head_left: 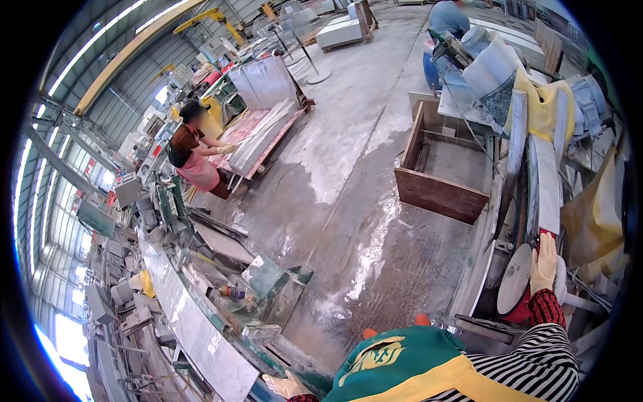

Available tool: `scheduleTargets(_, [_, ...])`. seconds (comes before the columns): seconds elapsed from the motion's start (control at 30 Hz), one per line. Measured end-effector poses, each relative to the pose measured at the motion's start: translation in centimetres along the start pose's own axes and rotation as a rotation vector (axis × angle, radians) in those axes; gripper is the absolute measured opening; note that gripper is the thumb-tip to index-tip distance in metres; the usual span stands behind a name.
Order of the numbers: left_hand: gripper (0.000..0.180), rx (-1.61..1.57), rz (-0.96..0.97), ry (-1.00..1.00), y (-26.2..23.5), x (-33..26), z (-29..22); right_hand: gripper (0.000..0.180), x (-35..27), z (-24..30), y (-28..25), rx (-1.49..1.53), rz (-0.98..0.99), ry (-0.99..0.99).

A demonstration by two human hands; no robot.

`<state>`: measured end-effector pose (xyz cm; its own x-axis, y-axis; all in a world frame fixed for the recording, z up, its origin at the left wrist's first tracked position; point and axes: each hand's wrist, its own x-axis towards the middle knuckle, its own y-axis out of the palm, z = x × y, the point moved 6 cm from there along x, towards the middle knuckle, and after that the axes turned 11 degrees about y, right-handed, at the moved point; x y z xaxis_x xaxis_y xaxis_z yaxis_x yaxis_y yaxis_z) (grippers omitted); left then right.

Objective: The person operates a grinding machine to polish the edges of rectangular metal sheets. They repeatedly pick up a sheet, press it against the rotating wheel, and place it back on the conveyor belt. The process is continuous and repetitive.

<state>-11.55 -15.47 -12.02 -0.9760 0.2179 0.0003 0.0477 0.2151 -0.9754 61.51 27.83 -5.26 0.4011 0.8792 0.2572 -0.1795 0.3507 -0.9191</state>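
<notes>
My right hand (544, 264), in a pale glove, has its fingers stretched out at the near end of a narrow pale stone strip (548, 191). That strip lies lengthwise on a machine and passes under a yellow cover (541, 110) at its far end. A round grey disc (515, 280) stands just left of this hand. Low in the picture, my left hand (285, 385), also gloved, is beside the near end of a long, wet white stone slab (194, 315). Its fingers are apart and hold nothing; whether they touch the slab, I cannot tell.
A brown wooden frame (442, 194) stands on the wet floor (348, 221) left of the right-hand machine. Across the floor, a person in a pink apron (199, 174) handles stone strips at a cart (268, 137). Another person in blue (449, 19) is at the far right.
</notes>
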Motion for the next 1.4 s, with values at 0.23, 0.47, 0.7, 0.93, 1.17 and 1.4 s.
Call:
scheduleTargets(0.23, [0.089,-0.130,-0.101,0.004,0.9,-0.4,0.2,0.052,-0.7,-0.5,0.3,-0.022,-0.016,-0.038])
scheduleTargets(0.47, [0.085,-0.208,0.088,-0.092,-1.4,-0.9,-3.0,0.047,-1.1,-2.8,1.7,-0.039,-0.086,-0.088])
scheduleTargets(0.7, [0.084,-0.122,-0.032,-0.005,0.0,-1.1,-1.2,0.047,-1.7,-2.0,1.6,-0.029,-0.099,-0.110])
scheduleTargets(0.93, [0.084,-0.094,0.022,-0.031,0.3,-0.5,-1.3,0.047,-2.5,-2.5,1.6,-0.032,-0.116,-0.117])
scheduleTargets(1.17, [0.084,0.019,-0.007,-0.014,0.4,-0.2,-1.0,0.048,-3.3,-2.4,1.5,-0.034,-0.132,-0.127])
scheduleTargets(1.4, [0.080,0.014,-0.037,-0.013,-0.3,-1.0,-2.6,0.048,-3.2,-3.9,1.8,-0.045,-0.086,-0.084])
